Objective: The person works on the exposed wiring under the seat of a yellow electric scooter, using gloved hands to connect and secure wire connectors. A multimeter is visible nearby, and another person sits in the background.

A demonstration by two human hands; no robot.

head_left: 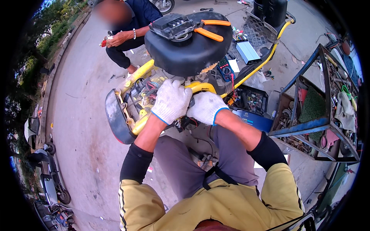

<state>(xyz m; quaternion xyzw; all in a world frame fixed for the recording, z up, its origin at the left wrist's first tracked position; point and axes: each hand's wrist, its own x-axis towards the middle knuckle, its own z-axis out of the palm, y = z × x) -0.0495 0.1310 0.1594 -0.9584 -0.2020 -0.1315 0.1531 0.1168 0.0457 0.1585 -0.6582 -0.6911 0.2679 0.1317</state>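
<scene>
My left hand (171,101), in a white knit glove, is closed at the side of a yellow scooter frame (201,87), its fingers curled down among the parts. Beside it my right hand (206,107), in a matching blue-cuffed glove, is closed just under the bent yellow tube. A small dark part shows between the hands, too hidden to name. Bundled coloured wires (151,89) lie in the open frame left of my left hand. Above both hands sits the black seat (192,56), carrying a black plastic box (171,26) and orange-handled pliers (210,30).
A blue multimeter (225,70) and a silver controller box (248,52) rest on the scooter's right part. A black toolbox (251,99) and a metal rack of parts (304,127) stand at right. Another person (133,32) crouches far left, holding a small red item.
</scene>
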